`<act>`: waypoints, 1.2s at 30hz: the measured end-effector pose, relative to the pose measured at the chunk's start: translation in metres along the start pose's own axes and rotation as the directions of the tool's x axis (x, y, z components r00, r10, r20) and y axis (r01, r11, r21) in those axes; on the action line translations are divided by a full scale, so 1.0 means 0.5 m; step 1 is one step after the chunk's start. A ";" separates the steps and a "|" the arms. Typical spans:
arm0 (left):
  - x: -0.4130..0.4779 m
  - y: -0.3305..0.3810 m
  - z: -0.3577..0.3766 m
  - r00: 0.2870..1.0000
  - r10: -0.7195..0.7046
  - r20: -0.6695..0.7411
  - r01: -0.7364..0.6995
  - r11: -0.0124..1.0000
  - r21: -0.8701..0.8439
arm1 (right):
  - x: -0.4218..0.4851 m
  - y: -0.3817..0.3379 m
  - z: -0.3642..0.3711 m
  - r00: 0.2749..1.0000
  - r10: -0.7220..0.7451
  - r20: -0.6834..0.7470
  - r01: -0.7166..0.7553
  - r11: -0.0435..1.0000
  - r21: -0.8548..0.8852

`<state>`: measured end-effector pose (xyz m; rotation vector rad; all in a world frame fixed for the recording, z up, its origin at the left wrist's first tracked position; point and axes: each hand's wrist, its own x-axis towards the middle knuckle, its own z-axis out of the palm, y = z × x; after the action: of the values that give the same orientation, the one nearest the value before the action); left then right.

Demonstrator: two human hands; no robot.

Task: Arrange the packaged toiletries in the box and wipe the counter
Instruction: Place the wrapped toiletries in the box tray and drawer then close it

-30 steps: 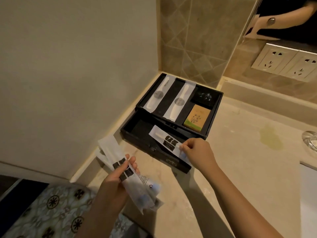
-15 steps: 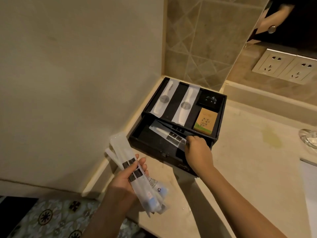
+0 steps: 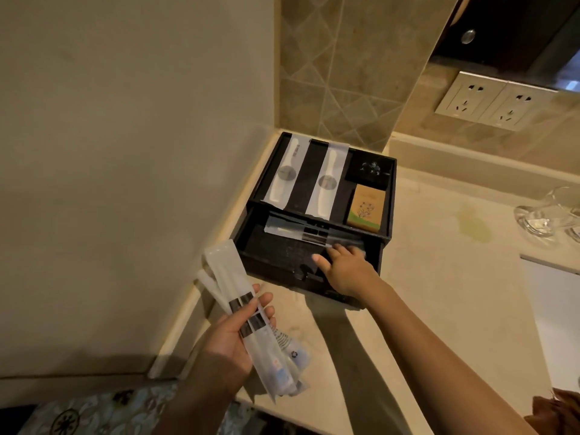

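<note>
We see a black box [image 3: 388,196] sitting in the corner of the pale counter [image 3: 439,277], pushed up against the wall and the tiled backsplash. Its upper tray holds two white packaged items [image 3: 284,174] lying side by side in the long compartments, a dark packet [image 3: 370,171] in the far right compartment and a small tan carton with a flower print [image 3: 366,208] just in front of it.

Below the tray, the lower drawer [image 3: 276,249] stands pulled out toward us. A clear sachet with dark bands [image 3: 301,231] lies slantwise across the back of the drawer. Our right hand [image 3: 345,271] reaches over the drawer's front wall, fingers stretched to the sachet's near end — its grip is loose, fingertips resting on the wrapper rather than clenched round it, though blur keeps us from being sure how firm the touch is.

Our left hand [image 3: 232,337] hovers over the counter's near edge, its grip clenched on a bundle of clear sachets [image 3: 248,315] that fan upward toward the wall, a small tube with blue print showing at the bundle's lower end.

To the far right, glassware [image 3: 546,218] stands on the counter — well apart from the box. A double wall socket [image 3: 489,102] sits above on the tile.
</note>
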<state>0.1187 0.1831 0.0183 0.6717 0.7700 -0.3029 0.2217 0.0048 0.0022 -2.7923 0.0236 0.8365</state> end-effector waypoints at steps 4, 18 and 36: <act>-0.001 -0.003 0.005 1.000 0.010 -0.001 -0.010 1.000 0.009 | 0.011 -0.008 -0.003 0.999 0.045 -0.003 -0.045 0.999 -0.010; 0.007 -0.007 0.011 1.000 -0.020 -0.021 0.020 1.000 0.016 | 0.021 -0.034 -0.004 0.998 0.056 0.016 -0.056 0.998 0.040; -0.007 -0.020 0.067 0.959 0.009 0.285 0.028 0.992 -0.126 | -0.180 -0.042 0.032 0.947 -0.046 -0.319 0.263 0.681 0.683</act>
<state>0.1292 0.1536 0.0341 0.4889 0.5121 -0.3473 0.1390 0.0242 0.0425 -2.0801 0.1282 0.2736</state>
